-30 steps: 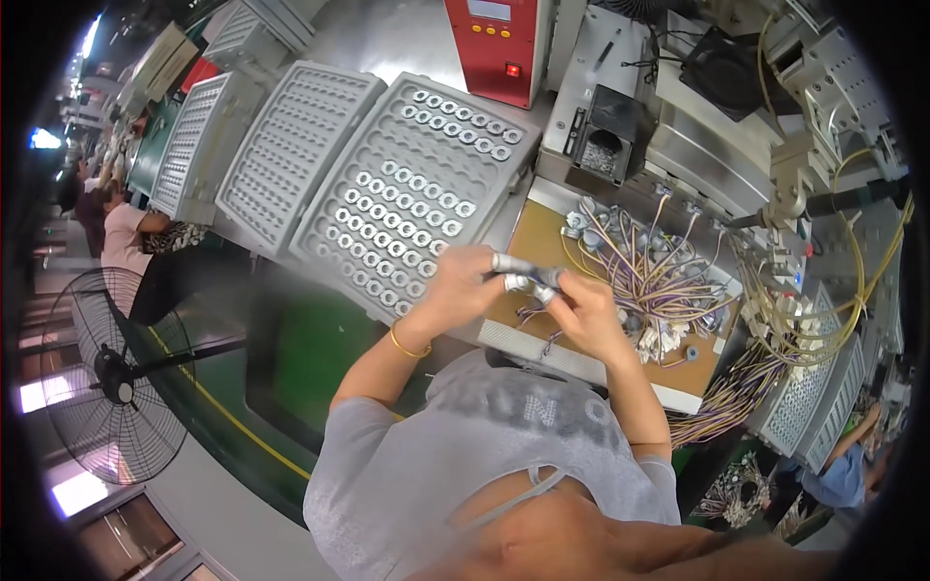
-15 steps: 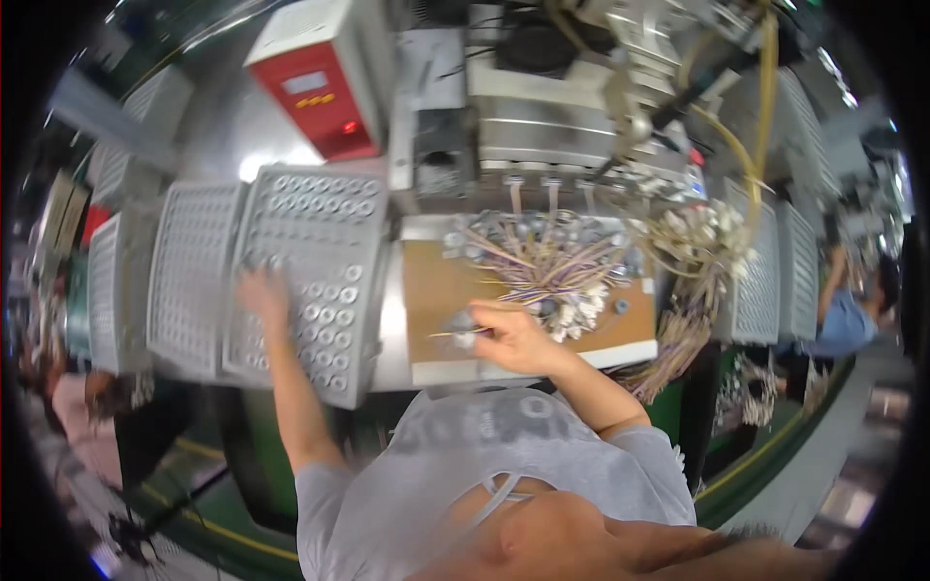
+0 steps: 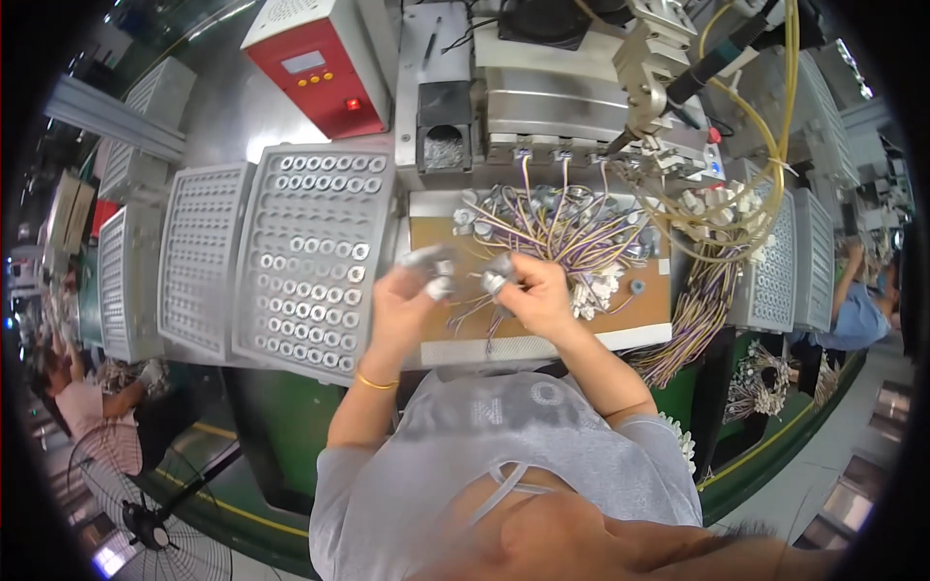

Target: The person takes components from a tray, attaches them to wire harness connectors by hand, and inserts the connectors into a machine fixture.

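Head view: left hand (image 3: 412, 295) grips small grey metal parts (image 3: 434, 271) over the brown work board (image 3: 647, 308); right hand (image 3: 531, 290) pinches another part on a wire. Grey tray (image 3: 315, 257) is partly filled with rings, upper rows mostly empty. Wire pile (image 3: 572, 228) remains. Red box (image 3: 315, 68) stands behind.

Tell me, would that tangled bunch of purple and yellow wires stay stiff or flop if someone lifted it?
Probably floppy: the wire bundle lies in loose curves across the brown board. Its strands cross, so they would likely snag and drag neighbours along. The small metal ends may dangle.
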{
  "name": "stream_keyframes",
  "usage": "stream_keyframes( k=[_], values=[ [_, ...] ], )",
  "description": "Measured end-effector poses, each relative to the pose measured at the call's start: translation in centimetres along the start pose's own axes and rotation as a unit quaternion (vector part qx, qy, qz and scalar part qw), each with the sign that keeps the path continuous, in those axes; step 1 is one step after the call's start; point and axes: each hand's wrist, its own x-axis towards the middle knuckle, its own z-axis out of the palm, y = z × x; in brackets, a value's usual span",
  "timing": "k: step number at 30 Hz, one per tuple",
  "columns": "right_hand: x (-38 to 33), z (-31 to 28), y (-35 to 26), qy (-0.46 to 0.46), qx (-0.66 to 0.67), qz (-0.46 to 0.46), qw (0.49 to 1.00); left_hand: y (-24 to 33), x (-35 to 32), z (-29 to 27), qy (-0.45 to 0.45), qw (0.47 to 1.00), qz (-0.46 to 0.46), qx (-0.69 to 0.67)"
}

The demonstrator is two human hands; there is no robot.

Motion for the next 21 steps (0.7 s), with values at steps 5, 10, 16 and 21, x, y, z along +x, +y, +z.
stream_keyframes(
  k=[5, 10, 16, 21],
  values=[
    [0.1, 0.0, -1.0, 0.011, 0.081, 0.011, 0.997, 0.3, -0.2, 1.3, -0.027, 0.999, -0.003, -0.018],
    [0.1, -0.2, 0.2, 0.017, 0.004, -0.012, 1.000, 0.9, -0.6, 1.6, -0.067, 0.998, 0.011, 0.012],
    [0.1, -1.2, -2.1, 0.012, -0.111, -0.057, 0.992, 1.0, -0.7, 2.6, -0.055, 0.989, 0.100, 0.089],
    [0.2, -1.4, -1.7, -0.015, -0.119, -0.079, 0.990, 1.1, -0.3, 3.2, -0.069, 0.990, 0.084, 0.088]
  ],
)
